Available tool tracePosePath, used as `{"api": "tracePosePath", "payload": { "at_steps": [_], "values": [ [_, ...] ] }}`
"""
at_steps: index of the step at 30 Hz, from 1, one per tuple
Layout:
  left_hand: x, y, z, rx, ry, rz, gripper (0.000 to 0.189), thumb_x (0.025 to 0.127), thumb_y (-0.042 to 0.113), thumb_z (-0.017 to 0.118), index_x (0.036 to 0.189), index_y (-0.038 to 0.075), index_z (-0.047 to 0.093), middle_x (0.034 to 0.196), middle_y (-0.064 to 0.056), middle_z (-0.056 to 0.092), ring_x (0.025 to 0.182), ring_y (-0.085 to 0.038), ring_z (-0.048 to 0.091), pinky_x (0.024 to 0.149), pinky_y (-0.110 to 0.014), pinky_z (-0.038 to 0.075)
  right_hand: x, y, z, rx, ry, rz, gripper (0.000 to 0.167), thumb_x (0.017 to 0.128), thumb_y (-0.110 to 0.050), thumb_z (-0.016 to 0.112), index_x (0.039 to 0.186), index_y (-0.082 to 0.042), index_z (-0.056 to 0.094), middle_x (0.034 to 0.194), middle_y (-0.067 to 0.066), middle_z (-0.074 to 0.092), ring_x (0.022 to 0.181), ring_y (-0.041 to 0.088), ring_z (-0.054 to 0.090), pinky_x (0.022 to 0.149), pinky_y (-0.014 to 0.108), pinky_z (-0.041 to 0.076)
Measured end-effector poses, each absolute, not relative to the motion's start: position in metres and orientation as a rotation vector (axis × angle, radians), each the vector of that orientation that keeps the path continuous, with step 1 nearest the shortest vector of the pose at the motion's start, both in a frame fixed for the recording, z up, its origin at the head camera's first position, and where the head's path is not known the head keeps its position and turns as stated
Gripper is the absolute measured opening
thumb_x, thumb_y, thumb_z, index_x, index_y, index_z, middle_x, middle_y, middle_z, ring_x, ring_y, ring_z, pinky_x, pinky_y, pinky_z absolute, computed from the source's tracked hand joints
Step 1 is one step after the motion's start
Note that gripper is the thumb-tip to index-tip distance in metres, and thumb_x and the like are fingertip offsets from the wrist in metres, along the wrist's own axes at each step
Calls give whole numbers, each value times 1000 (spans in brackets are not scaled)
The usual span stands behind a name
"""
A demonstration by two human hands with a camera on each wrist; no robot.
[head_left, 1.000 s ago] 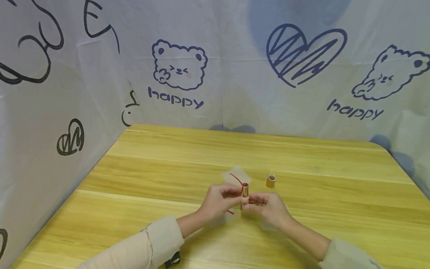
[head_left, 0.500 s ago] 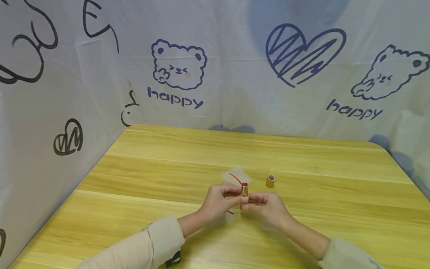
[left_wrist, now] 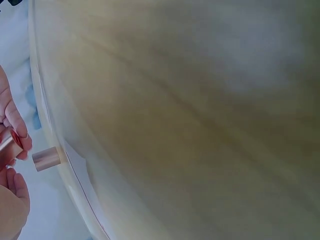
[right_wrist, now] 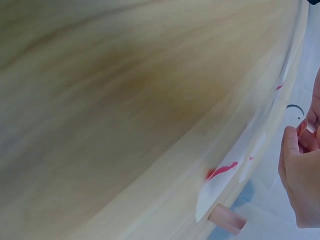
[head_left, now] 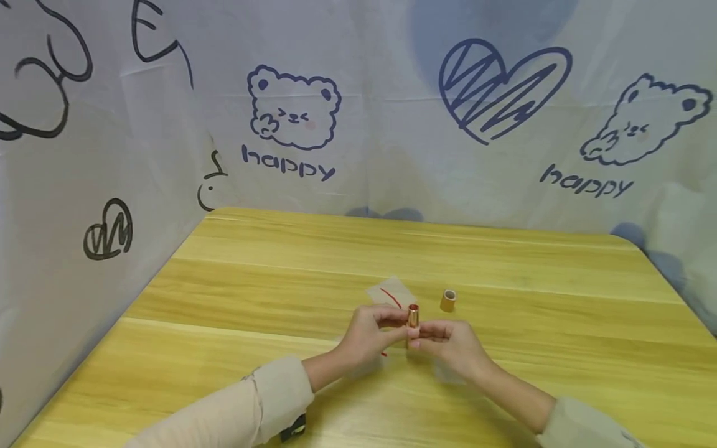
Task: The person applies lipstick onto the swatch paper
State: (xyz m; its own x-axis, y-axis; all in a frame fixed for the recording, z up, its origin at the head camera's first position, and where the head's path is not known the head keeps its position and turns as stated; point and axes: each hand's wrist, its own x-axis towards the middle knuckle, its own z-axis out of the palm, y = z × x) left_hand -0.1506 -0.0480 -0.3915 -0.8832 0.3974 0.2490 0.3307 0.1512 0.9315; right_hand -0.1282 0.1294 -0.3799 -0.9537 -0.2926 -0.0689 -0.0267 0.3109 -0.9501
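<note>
Both hands meet at a gold lipstick tube [head_left: 413, 315], held upright over the table with red showing in its top opening. The fingers and thumb of my left hand [head_left: 364, 339] pinch it from the left side. From the right, my right hand [head_left: 459, 351] pinches it lower down. In the left wrist view the lipstick tube [left_wrist: 10, 147] appears at the left edge, fingers on both sides of it. Just beyond the right hand, the lipstick cap [head_left: 448, 301] stands on the table, its opening facing up.
Behind the hands lies a paper slip [head_left: 396, 286] with a red stroke. Another paper slip [head_left: 366, 367] is partly hidden under the left hand, and a pale slip [head_left: 448, 373] under the right. A black object [head_left: 294, 429] shows beside the left sleeve. Printed cloth [head_left: 392, 124] hangs behind the table.
The hands and the lipstick tube have shifted slightly right, while the view has turned a little. Both hands keep their hold.
</note>
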Motion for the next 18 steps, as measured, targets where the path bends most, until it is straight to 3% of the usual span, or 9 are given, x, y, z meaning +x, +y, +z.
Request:
{"api": "tracePosePath", "payload": {
  "at_steps": [11, 18],
  "values": [
    [-160, -30, -390, 784, 2365, 1791, 26, 79, 8, 71, 99, -7, 67, 101, -20, 68, 96, -31, 66, 85, -24, 53, -126, 153, -379, -267, 2409, -1657, 39, 83, -17, 70, 109, 10, 62, 107, 22, 66, 96, 26, 68, 80, 24, 55],
    [-172, -25, -392, 739, 2379, 1794, 26, 80, 8, 71, 100, -8, 67, 103, -20, 68, 96, -30, 66, 83, -22, 54, -125, 168, -378, -111, 2480, -1601, 36, 83, -18, 70, 107, 7, 64, 104, 18, 69, 93, 22, 68, 78, 27, 56]
  ]
}}
